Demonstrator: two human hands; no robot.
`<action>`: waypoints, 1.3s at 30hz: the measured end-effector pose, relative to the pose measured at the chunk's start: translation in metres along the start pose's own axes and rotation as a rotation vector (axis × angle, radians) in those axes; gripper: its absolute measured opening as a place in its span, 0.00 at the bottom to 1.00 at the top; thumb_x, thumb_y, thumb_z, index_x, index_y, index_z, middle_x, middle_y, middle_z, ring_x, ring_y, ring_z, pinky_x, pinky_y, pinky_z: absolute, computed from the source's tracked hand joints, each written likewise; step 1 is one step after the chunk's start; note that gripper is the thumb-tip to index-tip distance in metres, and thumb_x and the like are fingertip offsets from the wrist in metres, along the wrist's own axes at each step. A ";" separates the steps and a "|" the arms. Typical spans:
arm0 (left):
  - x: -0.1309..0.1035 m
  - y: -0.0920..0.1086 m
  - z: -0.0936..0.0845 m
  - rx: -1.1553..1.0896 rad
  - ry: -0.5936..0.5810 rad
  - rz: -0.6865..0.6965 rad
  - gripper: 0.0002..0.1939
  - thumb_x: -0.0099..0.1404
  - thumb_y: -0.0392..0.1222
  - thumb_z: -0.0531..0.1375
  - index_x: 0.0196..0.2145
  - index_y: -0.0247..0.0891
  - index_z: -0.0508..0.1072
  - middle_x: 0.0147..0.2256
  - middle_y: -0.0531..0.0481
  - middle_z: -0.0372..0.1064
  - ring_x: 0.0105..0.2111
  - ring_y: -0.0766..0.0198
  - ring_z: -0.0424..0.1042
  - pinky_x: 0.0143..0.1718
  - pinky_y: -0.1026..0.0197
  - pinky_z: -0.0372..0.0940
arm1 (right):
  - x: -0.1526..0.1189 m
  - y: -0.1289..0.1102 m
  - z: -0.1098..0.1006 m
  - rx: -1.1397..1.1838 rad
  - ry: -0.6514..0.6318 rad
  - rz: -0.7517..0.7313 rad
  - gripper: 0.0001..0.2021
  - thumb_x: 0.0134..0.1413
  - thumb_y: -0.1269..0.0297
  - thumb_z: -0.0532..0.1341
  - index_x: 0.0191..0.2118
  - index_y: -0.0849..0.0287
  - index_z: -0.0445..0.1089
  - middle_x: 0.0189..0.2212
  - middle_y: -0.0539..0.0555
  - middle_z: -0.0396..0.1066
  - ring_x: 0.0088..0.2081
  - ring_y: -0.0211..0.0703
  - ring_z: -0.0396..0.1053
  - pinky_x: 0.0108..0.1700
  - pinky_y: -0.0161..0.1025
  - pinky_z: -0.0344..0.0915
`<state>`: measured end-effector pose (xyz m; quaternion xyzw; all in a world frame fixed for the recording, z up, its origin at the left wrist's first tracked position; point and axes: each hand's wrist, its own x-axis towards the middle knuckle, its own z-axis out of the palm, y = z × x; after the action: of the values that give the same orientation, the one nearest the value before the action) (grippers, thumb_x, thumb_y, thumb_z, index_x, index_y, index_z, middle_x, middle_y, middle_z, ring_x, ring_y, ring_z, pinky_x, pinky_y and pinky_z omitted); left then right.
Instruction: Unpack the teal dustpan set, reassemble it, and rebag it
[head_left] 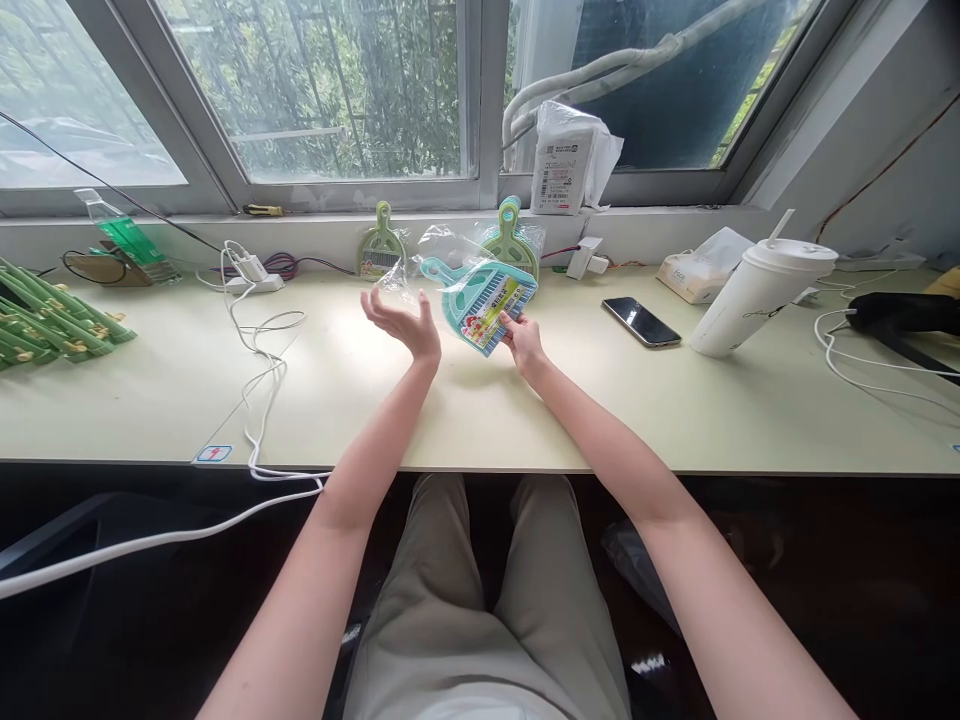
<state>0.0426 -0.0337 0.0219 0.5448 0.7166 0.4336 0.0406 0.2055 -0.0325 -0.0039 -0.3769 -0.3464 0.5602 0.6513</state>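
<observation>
1. Left of the phone [641, 322], above the worktop [570, 430], a teal dustpan [459, 306] with a bristled brush and printed label is held tilted, its handle pointing up and away to the left.
2. The right hand [523, 342] lies between it and the phone, pinching its lower right edge, thumb over the label side.
3. Farther left of the phone, the left hand [405, 325] is spread, palm turned up, just beside clear film [442, 245]; whether they touch, I cannot tell.
4. Left of the phone and farther back, two green dustpans stand near the windowsill: one nearer the phone [510, 228], one farther off [383, 238].
5. Right of the phone stands a white cup [735, 300] with a straw; behind the phone and slightly right sits a tissue pack [703, 268].
6. Judging by its look, the teal piece is light, fairly stiff plastic, unlikely to break, though the bristles should give and loose film could slide under the fingers. The handle or firm rim offers the surest hold; gripping only slack film would let it swing.
</observation>
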 end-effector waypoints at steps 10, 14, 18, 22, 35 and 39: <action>0.009 -0.006 0.034 -1.118 -0.556 -0.204 0.22 0.68 0.54 0.57 0.53 0.37 0.70 0.47 0.43 0.76 0.48 0.57 0.75 0.51 0.55 0.70 | -0.003 -0.001 0.003 0.016 0.001 -0.043 0.03 0.59 0.71 0.62 0.40 0.61 0.72 0.41 0.53 0.79 0.41 0.39 0.78 0.48 0.39 0.76; -0.005 -0.001 0.036 -1.101 -0.802 -0.124 0.27 0.63 0.60 0.61 0.51 0.37 0.71 0.49 0.41 0.75 0.51 0.52 0.74 0.52 0.51 0.68 | 0.001 -0.001 0.001 0.045 0.066 -0.086 0.04 0.59 0.69 0.62 0.40 0.61 0.71 0.41 0.55 0.78 0.43 0.40 0.77 0.49 0.39 0.75; -0.008 0.000 0.033 -1.093 -0.893 -0.068 0.32 0.62 0.65 0.58 0.54 0.39 0.70 0.54 0.39 0.72 0.55 0.50 0.71 0.53 0.52 0.66 | 0.004 -0.001 -0.001 0.032 0.091 -0.089 0.06 0.58 0.67 0.64 0.40 0.61 0.71 0.42 0.55 0.78 0.44 0.41 0.77 0.49 0.40 0.75; -0.010 0.001 0.035 -1.033 -0.816 -0.032 0.32 0.59 0.57 0.64 0.57 0.41 0.67 0.55 0.41 0.71 0.55 0.51 0.71 0.54 0.50 0.65 | 0.003 -0.001 0.001 0.080 0.089 -0.080 0.03 0.59 0.70 0.61 0.39 0.62 0.71 0.41 0.56 0.78 0.41 0.40 0.77 0.48 0.39 0.75; -0.016 0.008 0.043 -0.993 -0.675 0.016 0.29 0.62 0.47 0.60 0.59 0.40 0.62 0.58 0.42 0.68 0.56 0.49 0.69 0.54 0.47 0.65 | 0.005 0.002 0.000 0.168 0.092 -0.121 0.07 0.53 0.67 0.67 0.38 0.61 0.71 0.40 0.55 0.78 0.46 0.45 0.77 0.52 0.45 0.75; -0.016 0.006 0.047 -1.007 -0.563 0.045 0.28 0.61 0.43 0.58 0.59 0.36 0.61 0.59 0.40 0.66 0.58 0.49 0.66 0.59 0.46 0.62 | 0.007 0.005 0.000 0.173 0.072 -0.101 0.04 0.55 0.69 0.65 0.36 0.60 0.71 0.38 0.53 0.78 0.43 0.43 0.77 0.52 0.45 0.75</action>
<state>0.0786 -0.0197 -0.0100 0.5679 0.3717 0.5602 0.4748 0.2038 -0.0253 -0.0075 -0.3208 -0.2918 0.5406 0.7209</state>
